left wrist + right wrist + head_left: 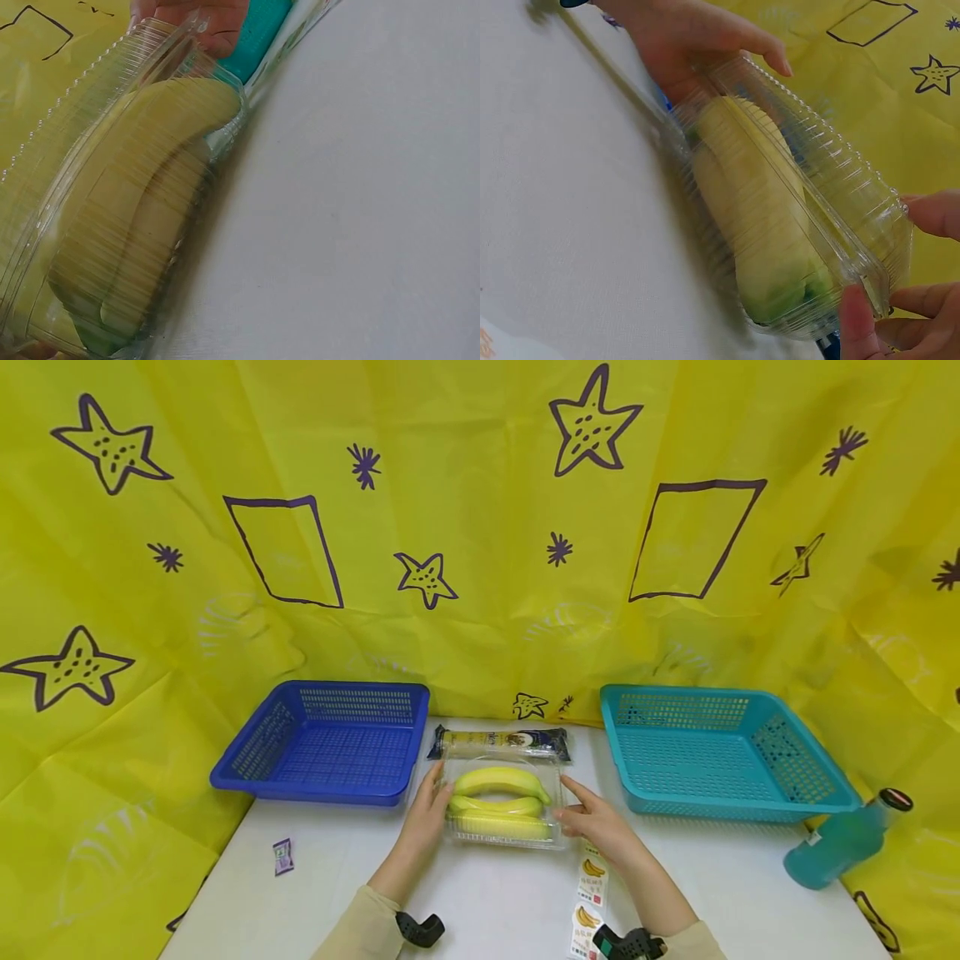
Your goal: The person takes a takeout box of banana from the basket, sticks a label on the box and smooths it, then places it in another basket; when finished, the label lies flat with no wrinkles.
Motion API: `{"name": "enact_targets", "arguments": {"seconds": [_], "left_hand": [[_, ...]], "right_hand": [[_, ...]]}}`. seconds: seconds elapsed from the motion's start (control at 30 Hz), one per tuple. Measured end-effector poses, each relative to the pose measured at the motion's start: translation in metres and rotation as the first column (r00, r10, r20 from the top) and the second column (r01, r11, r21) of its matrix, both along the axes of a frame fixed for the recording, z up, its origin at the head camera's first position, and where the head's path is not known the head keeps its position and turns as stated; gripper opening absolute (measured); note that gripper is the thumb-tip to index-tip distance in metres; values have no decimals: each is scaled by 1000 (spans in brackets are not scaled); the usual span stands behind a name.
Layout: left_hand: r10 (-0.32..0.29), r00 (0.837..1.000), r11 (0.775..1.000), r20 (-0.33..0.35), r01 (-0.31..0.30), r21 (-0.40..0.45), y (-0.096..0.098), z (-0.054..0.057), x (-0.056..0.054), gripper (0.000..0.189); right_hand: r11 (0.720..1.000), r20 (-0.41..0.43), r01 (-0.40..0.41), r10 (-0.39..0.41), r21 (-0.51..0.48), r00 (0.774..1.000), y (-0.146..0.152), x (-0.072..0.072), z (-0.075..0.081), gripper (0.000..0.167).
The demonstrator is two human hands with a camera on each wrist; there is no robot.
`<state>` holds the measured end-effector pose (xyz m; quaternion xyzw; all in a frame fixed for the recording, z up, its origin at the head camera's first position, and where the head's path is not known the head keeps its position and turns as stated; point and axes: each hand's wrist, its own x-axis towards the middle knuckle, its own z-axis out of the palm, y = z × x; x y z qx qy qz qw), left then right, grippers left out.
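A clear plastic clamshell box (pixel 495 841) with bananas (pixel 501 778) inside sits between my two hands at the middle of the white table. My left hand (pixel 426 814) grips the box's left side, with the thumb near its upper edge. At the opposite end, my right hand (pixel 600 828) holds the right side; in the right wrist view its thumb and fingers (pixel 922 330) pinch the near corner. The ribbed lid is down over the bananas (pixel 150 165). Part of a strip of banana-picture stickers (pixel 591 885) shows beside my right forearm.
A dark, yellow-labelled packet (pixel 498 742) lies behind the box. The blue basket (pixel 322 793) stands at the back left, the teal basket (pixel 705 810) at the back right. A teal bottle (pixel 836 847) leans at the right edge. A small purple wrapped sweet (pixel 282 857) lies left.
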<state>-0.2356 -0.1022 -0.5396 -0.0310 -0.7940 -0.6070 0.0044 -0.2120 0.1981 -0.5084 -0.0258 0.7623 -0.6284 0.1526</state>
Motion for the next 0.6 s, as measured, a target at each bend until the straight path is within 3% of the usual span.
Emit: {"name": "enact_targets", "arguments": {"seconds": [0.43, 0.6], "left_hand": [[12, 1000, 1000, 5, -12, 19, -1, -3, -3, 55], [0, 1000, 1000, 9, 0, 7, -1, -4, -4, 55]], "right_hand": [[999, 6, 37, -37, -7, 999, -2, -4, -5, 74], [1000, -3, 16, -16, -9, 1000, 1, -3, -5, 75]]}}
